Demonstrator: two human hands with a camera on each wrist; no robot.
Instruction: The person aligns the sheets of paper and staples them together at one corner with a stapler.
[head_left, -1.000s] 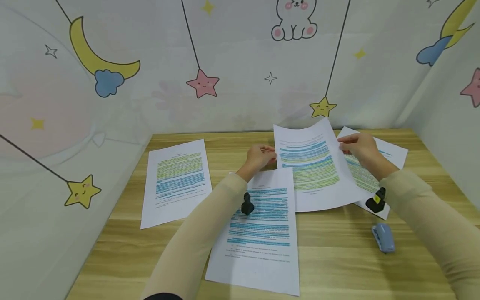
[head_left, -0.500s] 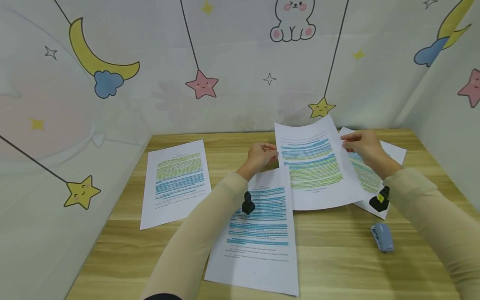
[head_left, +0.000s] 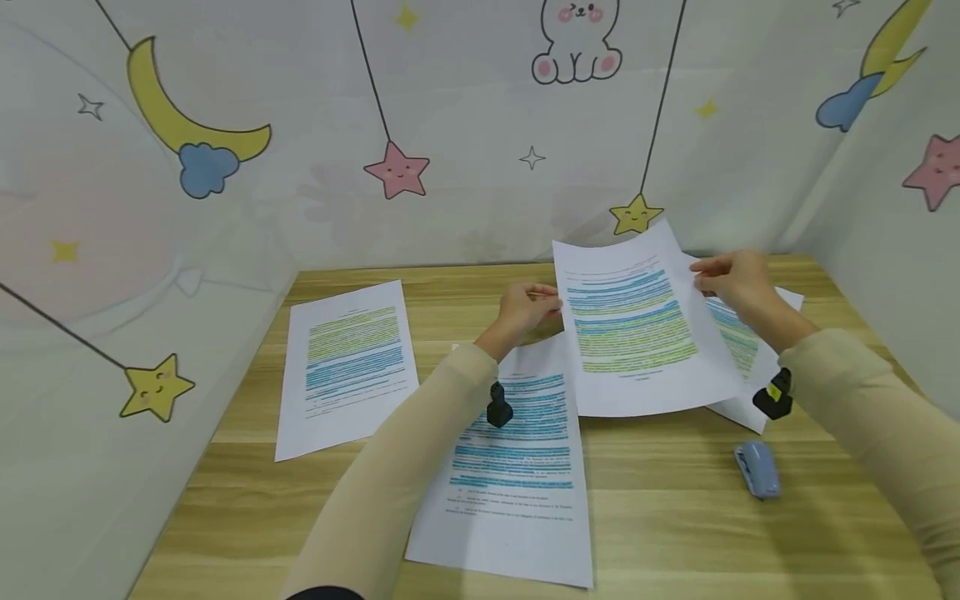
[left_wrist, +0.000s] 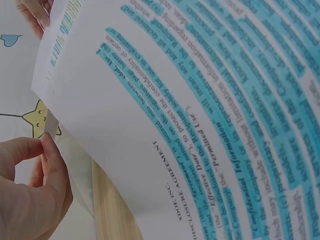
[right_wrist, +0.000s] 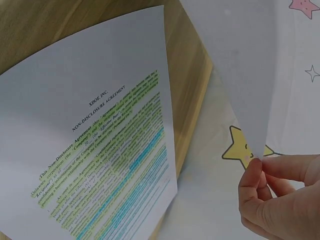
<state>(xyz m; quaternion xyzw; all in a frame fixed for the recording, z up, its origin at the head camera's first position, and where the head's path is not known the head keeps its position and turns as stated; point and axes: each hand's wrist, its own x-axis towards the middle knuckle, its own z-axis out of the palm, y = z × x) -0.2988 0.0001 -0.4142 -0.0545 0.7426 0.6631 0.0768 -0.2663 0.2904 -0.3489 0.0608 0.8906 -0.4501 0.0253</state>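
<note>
While both hands hold it up, the raised sheet [head_left: 637, 333] is beyond the stapler [head_left: 759, 469] and to its left, tilted, top edge higher than lower edge. Cannot tell whether the lower edge touches the counter [head_left: 660, 508].

Grip: grasping on both sides. Left hand [head_left: 522, 313] pinches the left side edge; right hand [head_left: 742, 287] pinches the right side edge between thumb and fingers.

Handling (judged): very light, limp, easily creased or torn. Top edge sags between the hands and the lower edge bows, so stiffness is low. Best hold: the blank side margins, fingertips only, with slight outward tension; a hard squeeze would probably leave a crease.

Pose: left forearm [head_left: 397, 475] reaches forward from well left of the stapler, crossing over the near sheet [head_left: 510, 533], which lies left of the stapler. Right forearm [head_left: 877, 425] comes in from the stapler's right and passes beyond it. Fingers of the two hands point toward each other across the paper.

Also noted: right sheet [head_left: 746, 358] beyond the stapler, partly hidden behind the raised one; left sheet [head_left: 348, 367] well left of the stapler. Both carry highlighted text.
</note>
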